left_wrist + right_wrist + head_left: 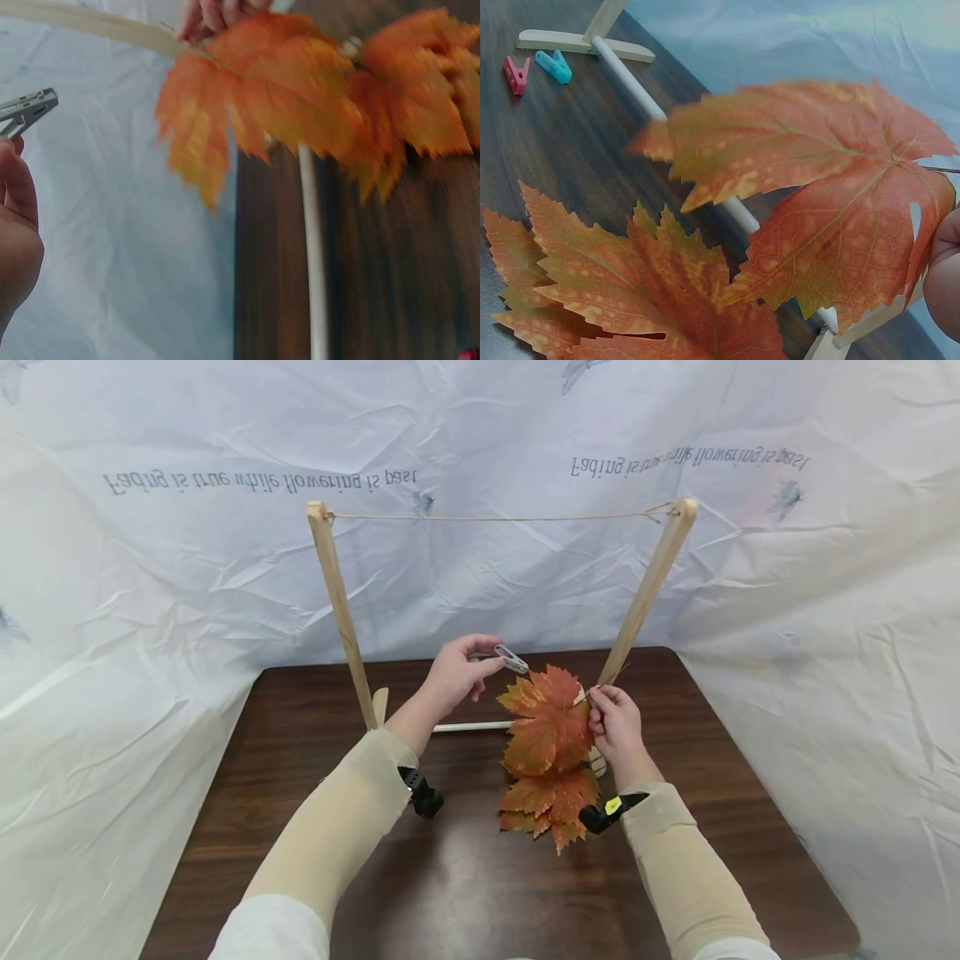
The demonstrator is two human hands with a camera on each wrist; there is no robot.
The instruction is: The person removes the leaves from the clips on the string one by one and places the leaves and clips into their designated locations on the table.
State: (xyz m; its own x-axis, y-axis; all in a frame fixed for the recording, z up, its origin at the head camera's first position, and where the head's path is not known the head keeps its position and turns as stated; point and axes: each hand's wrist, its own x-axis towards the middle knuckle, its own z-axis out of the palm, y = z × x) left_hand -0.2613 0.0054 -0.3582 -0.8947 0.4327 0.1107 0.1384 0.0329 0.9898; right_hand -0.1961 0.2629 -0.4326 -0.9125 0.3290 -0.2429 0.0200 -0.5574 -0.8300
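My left hand (459, 675) pinches a grey clothes peg (512, 658) between thumb and fingers, above the table's far part. The peg's tip comes close to the top of an orange-red maple leaf (551, 727), which looks artificial. By its thin stem, my right hand (618, 727) holds that leaf up, thumb against fingers. Beneath it more maple leaves (645, 285) of the same colour lie overlapped on the table; how many is hard to tell. In the left wrist view the peg (28, 109) stands apart from the held leaf (277, 82).
Two wooden posts (341, 610) carry a thin string (487, 517) tied across their tops. A pale rod (472, 727) joins them low down. A pink peg (516, 76) and a blue peg (554, 67) lie on the dark wooden table (450, 877) near one foot.
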